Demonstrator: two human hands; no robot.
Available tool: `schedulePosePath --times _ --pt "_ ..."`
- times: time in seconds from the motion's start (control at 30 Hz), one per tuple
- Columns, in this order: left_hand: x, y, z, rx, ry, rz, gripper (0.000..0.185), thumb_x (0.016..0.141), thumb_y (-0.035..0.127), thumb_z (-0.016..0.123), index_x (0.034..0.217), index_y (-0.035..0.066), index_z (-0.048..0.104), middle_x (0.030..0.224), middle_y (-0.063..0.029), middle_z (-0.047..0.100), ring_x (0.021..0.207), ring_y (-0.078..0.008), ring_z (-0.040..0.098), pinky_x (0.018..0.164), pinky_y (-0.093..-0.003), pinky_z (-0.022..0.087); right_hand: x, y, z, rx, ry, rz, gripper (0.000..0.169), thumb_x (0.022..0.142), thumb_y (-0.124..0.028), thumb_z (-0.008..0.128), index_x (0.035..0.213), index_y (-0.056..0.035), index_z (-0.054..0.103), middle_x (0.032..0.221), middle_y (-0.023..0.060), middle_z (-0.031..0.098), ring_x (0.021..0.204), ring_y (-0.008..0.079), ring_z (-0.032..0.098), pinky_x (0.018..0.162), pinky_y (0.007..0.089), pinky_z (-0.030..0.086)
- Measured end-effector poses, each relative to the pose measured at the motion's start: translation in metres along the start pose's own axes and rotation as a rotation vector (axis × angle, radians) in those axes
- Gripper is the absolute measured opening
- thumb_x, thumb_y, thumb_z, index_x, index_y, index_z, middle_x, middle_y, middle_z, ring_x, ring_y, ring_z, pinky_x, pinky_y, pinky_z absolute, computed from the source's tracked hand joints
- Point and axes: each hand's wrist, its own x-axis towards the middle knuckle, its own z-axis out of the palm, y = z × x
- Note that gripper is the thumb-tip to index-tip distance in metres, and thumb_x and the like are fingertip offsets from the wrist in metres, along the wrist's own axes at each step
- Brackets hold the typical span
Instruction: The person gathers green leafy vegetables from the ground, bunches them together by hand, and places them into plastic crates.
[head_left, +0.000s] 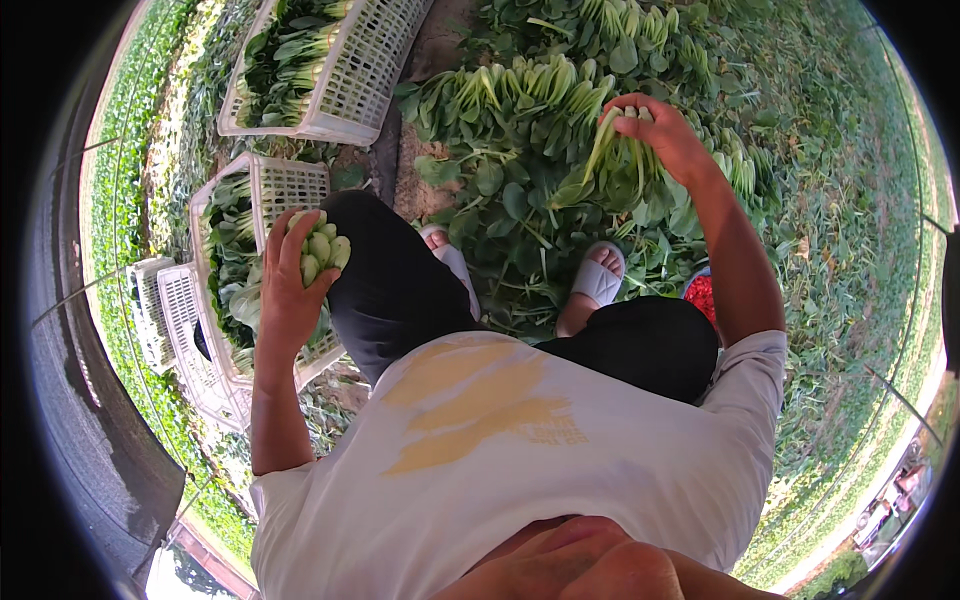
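Observation:
My left hand (289, 281) grips a bunch of leafy greens (324, 251), pale stem ends up, beside my bent left knee. It is over the near white plastic crate (294, 184), which holds more greens (231, 217) inside. Farther right, my right hand (664, 139) is raised with a few long-stemmed greens (604, 150) pinched between thumb and fingers, leaves hanging down. Beneath and beside it, a row of greens (525, 90) lies on the ground, light stems lined up. Loose leaves (491, 180) spread between that row and my feet.
A second white crate (360, 82) packed with bundled greens stands at the upper left. Other white crates (187, 307) sit at the far left. By my right knee is a container of small red items (701, 296), partly hidden by my arm. Leaf scraps (832, 187) cover the ground at right.

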Motion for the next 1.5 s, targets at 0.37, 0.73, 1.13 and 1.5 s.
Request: schedulePosePath --times 0.37,0.73,1.13,1.5 --pt "-0.023 0.025 0.002 0.103 0.077 0.287 0.08 0.077 -0.002 0.077 0.15 0.018 0.05 0.16 -0.008 0.04 0.129 -0.0343 0.053 0.112 -0.0457 0.044 -0.007 -0.164 0.225 -0.657 0.076 -0.679 0.028 0.097 -0.022 0.07 0.121 -0.0089 0.066 0.109 0.0101 0.067 0.1 0.0304 0.066 0.087 0.0396 0.053" --pt "-0.044 -0.012 -0.002 0.043 0.184 0.313 0.079 0.078 0.002 0.076 0.15 0.017 0.048 0.158 -0.0035 0.043 0.115 -0.0339 0.057 0.106 -0.0448 0.046 -0.051 -0.195 0.316 -0.704 -0.113 -0.744 0.025 0.096 -0.015 0.068 0.12 -0.0062 0.065 0.114 0.0135 0.065 0.105 0.0356 0.066 0.089 0.0428 0.054" --pt "-0.044 -0.027 0.002 -0.005 0.199 0.267 0.094 0.075 0.001 0.078 0.158 0.02 0.038 0.16 -0.0038 0.041 0.13 -0.0347 0.053 0.11 -0.0466 0.044 -0.083 -0.222 0.311 -1.225 -0.199 -0.38 0.034 0.091 -0.016 0.07 0.12 0.0007 0.065 0.11 0.0248 0.069 0.102 0.0407 0.067 0.09 0.0446 0.054" --pt "-0.053 -0.039 -0.006 -0.052 0.212 0.226 0.096 0.077 0.001 0.079 0.158 0.032 0.038 0.153 -0.0123 0.044 0.135 -0.0373 0.05 0.112 -0.0481 0.044 -0.085 -0.189 0.222 0.42 -0.236 -0.513 0.034 0.1 -0.011 0.066 0.131 0.0014 0.059 0.125 0.0212 0.068 0.121 0.0343 0.065 0.105 0.0469 0.052"
